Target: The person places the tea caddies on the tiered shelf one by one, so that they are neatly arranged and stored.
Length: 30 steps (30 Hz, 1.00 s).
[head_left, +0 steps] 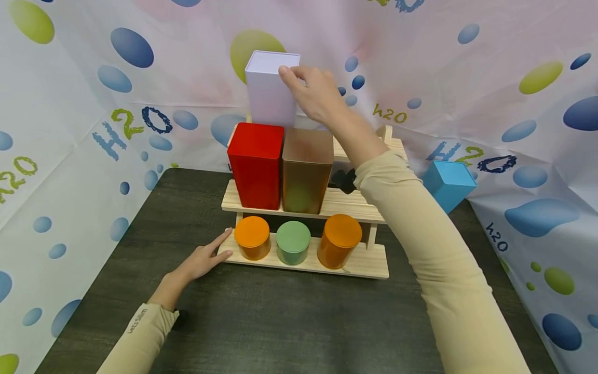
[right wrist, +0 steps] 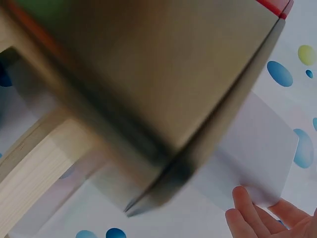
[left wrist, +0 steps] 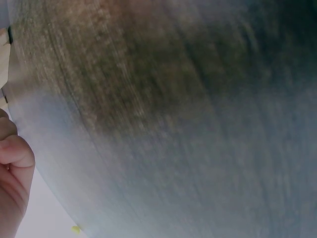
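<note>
At the top of a wooden tiered shelf (head_left: pixel 371 265), my right hand (head_left: pixel 317 93) holds a tall white box (head_left: pixel 271 93) by its upper right corner. In the right wrist view, the fingers (right wrist: pixel 245 213) lie at the box's edge. My left hand (head_left: pixel 198 264) touches the left end of the bottom tier, its index finger and thumb extended; only part of that hand (left wrist: pixel 15 173) shows in the left wrist view. A red box (head_left: pixel 256 166) and a bronze box (head_left: pixel 307 171) stand upright on the middle tier, in front of the white box, hiding its base.
Along the bottom tier stand an orange round canister (head_left: pixel 252 239), a green one (head_left: pixel 293 243) and a taller orange one (head_left: pixel 340 241). Right of the shelf is a blue box (head_left: pixel 448 182), partly behind my right sleeve. The dark table (head_left: pixel 289 322) meets a patterned curtain (head_left: pixel 187 67).
</note>
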Motion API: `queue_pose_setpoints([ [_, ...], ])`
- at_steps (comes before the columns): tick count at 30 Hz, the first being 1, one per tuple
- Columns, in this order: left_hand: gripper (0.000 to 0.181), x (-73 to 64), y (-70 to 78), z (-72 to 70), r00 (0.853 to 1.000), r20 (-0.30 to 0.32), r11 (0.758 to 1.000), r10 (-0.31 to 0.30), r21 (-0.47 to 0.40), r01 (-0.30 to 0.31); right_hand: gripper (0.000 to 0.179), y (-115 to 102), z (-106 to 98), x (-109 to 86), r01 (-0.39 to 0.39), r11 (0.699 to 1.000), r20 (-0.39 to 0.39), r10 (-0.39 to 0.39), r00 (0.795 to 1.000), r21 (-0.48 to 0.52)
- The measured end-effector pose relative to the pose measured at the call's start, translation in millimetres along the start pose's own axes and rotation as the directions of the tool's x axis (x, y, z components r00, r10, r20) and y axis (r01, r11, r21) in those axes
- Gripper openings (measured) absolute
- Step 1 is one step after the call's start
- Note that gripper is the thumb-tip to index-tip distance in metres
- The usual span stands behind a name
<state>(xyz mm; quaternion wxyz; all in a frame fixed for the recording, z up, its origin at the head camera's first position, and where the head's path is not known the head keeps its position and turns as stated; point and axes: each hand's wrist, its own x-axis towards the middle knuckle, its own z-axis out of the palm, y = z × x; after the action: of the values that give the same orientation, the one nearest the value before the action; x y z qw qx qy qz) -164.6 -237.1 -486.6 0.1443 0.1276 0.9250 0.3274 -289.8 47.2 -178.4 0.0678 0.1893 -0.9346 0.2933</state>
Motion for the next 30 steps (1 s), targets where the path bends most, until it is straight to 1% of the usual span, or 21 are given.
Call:
queue_pose_setpoints([
  [11, 0.068, 0.3, 3.0, 0.4, 1.000, 0.004, 1.000, -0.003, 0.004, 0.003, 0.061, -9.9, 11.0, 2.4, -0.006, 0.999, -0.001, 0.006, 1.000, -0.035],
  [16, 0.069, 1.0, 4.4, -0.3, 1.000, 0.008, 1.000, -0.016, 0.006, 0.016, 0.063, -10.4, 12.7, 2.0, -0.002, 0.999, 0.001, 0.002, 1.000, -0.036],
  [21, 0.069, 1.6, 5.6, -0.2, 1.000, 0.014, 1.000, -0.020, 0.006, 0.020, 0.062, -8.0, 13.2, 0.5, 0.005, 1.000, 0.012, -0.004, 1.000, -0.018],
  [30, 0.069, 2.4, 7.5, 1.9, 1.000, 0.009, 1.000, -0.007, 0.002, 0.007, 0.060, 1.2, 8.9, -1.2, 0.018, 0.999, 0.029, -0.019, 0.999, 0.050],
])
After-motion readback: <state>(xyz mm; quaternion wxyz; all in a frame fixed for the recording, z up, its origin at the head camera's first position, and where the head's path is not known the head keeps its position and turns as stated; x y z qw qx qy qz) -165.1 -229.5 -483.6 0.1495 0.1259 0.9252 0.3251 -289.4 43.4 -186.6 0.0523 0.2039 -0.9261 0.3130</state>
